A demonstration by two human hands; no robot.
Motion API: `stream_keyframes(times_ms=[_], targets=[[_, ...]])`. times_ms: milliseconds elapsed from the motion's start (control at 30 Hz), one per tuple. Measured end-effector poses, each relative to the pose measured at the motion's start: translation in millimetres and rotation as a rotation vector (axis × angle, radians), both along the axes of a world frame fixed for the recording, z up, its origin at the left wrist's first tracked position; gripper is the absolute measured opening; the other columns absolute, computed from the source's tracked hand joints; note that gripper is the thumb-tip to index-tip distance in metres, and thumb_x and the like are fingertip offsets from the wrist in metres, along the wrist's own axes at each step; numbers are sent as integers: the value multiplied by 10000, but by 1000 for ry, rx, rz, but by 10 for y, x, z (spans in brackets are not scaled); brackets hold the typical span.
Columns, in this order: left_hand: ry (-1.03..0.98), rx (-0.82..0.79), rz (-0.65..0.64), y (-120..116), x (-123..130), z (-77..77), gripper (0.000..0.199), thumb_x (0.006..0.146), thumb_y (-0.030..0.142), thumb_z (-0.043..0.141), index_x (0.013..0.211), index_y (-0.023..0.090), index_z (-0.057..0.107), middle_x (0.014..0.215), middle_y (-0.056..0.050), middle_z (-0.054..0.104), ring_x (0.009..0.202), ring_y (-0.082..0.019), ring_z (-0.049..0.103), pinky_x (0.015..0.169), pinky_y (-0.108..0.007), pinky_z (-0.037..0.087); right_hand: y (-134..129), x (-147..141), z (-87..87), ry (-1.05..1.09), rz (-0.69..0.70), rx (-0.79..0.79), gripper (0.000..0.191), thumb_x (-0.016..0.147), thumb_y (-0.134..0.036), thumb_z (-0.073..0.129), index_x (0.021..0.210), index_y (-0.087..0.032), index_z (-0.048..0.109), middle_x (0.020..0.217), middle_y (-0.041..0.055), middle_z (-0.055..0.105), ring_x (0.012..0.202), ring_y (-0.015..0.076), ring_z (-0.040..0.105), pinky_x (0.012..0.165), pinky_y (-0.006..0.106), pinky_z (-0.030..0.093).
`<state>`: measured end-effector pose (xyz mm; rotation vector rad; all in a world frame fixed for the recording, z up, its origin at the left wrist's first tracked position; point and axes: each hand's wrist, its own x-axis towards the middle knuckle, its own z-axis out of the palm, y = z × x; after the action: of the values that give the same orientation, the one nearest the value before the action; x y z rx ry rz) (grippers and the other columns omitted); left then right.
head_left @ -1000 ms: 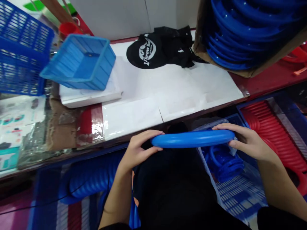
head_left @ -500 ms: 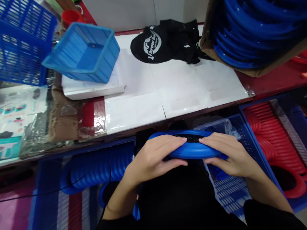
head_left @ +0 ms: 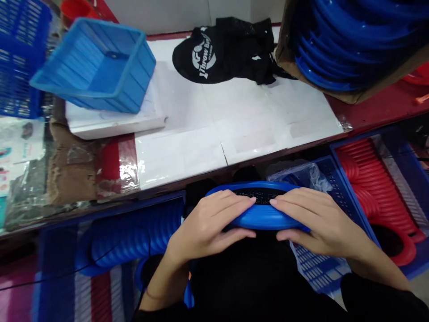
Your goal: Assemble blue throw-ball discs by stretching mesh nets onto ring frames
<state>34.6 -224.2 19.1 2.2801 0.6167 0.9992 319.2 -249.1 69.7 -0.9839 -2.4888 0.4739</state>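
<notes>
A blue ring-shaped disc (head_left: 261, 217) with a black middle is held in front of my body, below the table's front edge. My left hand (head_left: 211, 223) grips its left side, fingers on top and thumb beneath. On the right side my right hand (head_left: 317, 219) holds it the same way. The fingertips of both hands rest near the black middle, a short gap apart. Black pieces with white "Throw" lettering (head_left: 204, 56) lie at the back of the white tabletop (head_left: 234, 120).
A light blue bin (head_left: 130, 89) sits on a white box at the left. A carton (head_left: 355, 96) of blue rings stands at the back right. Under the table edge are blue rings (head_left: 134, 237) on the left and a crate of red rings (head_left: 385, 188) on the right.
The view has shifted, so the table things sit further left and slightly higher. The disc is tilted a little more, showing more of its black middle. Both hands keep their hold.
</notes>
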Motion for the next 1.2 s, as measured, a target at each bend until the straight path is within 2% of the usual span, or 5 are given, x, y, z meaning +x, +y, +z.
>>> stream_keyframes(times_ms=[267,500,733,1067,1200], targets=[[28,52,21,-27,60,-30,484,1018,313,684,1466,151,603,1143,-158,812,998,-270,797,835,-392,653,-48,-76,29,-76,-19,-17,443,1048,-382,634,1418,-139,649,1154,142,811,1015,289,771,902,433,630],[-35,78,210,-48,189,-98,394,982,287,722,1354,167,680,1134,-134,821,954,-257,801,816,-374,660,-13,-172,-128,15,-150,163,377,1007,-276,671,1355,-132,671,1083,155,818,920,296,775,788,423,609],[8,-21,92,103,60,-59,543,961,352,782,1458,180,647,1254,-147,798,1107,-266,792,978,-381,654,116,21,-131,91,-81,37,421,1005,-321,685,1412,-212,673,1145,117,820,999,283,786,862,419,620],[-124,-129,172,132,-222,-389,396,952,296,789,1336,206,747,1197,-121,819,1162,-286,775,1067,-466,628,137,332,-226,159,-86,-131,589,969,-338,753,1524,-252,580,1306,128,770,1196,309,733,1043,504,595],[-350,-201,230,137,-311,-604,398,916,381,827,1285,238,779,1123,-97,836,1074,-301,801,1080,-562,615,169,457,-327,176,-131,-139,582,950,-302,766,1501,-246,587,1333,136,758,1239,307,719,1068,507,589]])
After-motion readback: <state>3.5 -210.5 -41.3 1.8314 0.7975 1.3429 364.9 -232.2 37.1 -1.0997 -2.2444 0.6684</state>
